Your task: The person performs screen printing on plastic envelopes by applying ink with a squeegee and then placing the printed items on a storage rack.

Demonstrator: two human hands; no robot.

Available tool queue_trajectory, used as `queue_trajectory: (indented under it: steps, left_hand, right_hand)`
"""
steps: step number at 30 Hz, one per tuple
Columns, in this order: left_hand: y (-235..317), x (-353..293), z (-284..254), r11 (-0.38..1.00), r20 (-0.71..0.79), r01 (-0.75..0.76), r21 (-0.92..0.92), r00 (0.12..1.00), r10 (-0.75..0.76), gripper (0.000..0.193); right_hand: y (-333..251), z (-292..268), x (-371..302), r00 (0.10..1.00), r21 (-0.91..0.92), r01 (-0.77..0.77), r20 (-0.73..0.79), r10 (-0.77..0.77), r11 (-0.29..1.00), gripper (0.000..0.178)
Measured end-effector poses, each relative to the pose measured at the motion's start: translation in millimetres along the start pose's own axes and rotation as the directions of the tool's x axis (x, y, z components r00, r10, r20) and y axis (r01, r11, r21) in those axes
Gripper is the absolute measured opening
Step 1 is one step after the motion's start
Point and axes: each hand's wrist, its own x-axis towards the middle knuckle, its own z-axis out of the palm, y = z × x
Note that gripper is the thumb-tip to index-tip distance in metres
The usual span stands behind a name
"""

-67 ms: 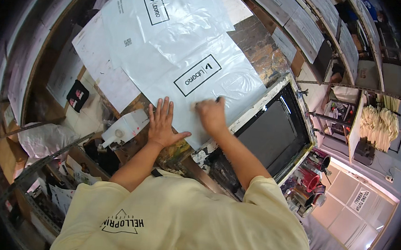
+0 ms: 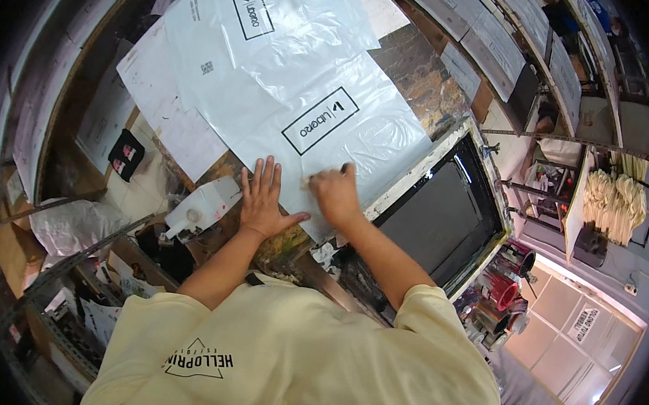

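A white plastic mailer bag (image 2: 259, 111) with black printing lies spread over the worktable. My left hand (image 2: 262, 207) rests flat on its near left edge, fingers stretched out and thumb to the side. To the right of it, my right hand (image 2: 335, 196) is closed and pressed to the bag below the near framed print. A small pale bit shows at its left side and a dark tip at its top; what it grips is mostly hidden. Right of that hand stands a screen-printing frame (image 2: 436, 214) with a dark mesh and ink-stained rim.
Left of my left hand lies a white plastic bottle (image 2: 202, 209). Racks with printed sheets (image 2: 489, 48) run along the far right. Ink pots (image 2: 499, 290) stand beyond the frame, and a bundle of cream strips (image 2: 611, 198) hangs at the right.
My right hand has slid slightly left and nearer to me over the bag. The left hand stays in place.
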Motion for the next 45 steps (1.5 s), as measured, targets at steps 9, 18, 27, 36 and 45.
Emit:
queue_trajectory:
  steps: [9, 18, 27, 36, 45]
  left_hand:
    - [-0.6, -1.3, 0.2, 1.000, -0.041, -0.019, 0.011, 0.999, 0.019, 0.137]
    - [1.0, 0.3, -0.4, 0.999, -0.073, -0.028, 0.014, 0.997, 0.029, 0.137]
    - [0.8, -1.4, -0.9, 0.999, 0.004, 0.001, 0.034, 1.000, -0.001, 0.137]
    - [4.7, -0.3, -6.3, 0.999, -0.028, -0.025, 0.035, 0.999, 0.026, 0.137]
    - [3.7, -0.3, -1.4, 0.998, 0.022, 0.009, 0.061, 1.000, -0.010, 0.137]
  right_hand:
    - [101.0, -21.3, 9.5, 0.922, -0.233, -0.373, 0.019, 0.388, 0.898, 0.017]
    - [100.1, -17.0, 37.7, 0.904, -0.123, -0.427, -0.094, 0.418, 0.896, 0.024]
    - [12.6, -21.5, -12.0, 0.950, -0.155, -0.156, 0.247, 0.191, 0.976, 0.017]
    - [170.5, -46.8, 30.3, 0.782, -0.161, -0.622, -0.176, 0.598, 0.766, 0.031]
    - [-3.5, -18.9, -1.1, 0.977, -0.049, -0.152, 0.140, 0.158, 0.987, 0.017]
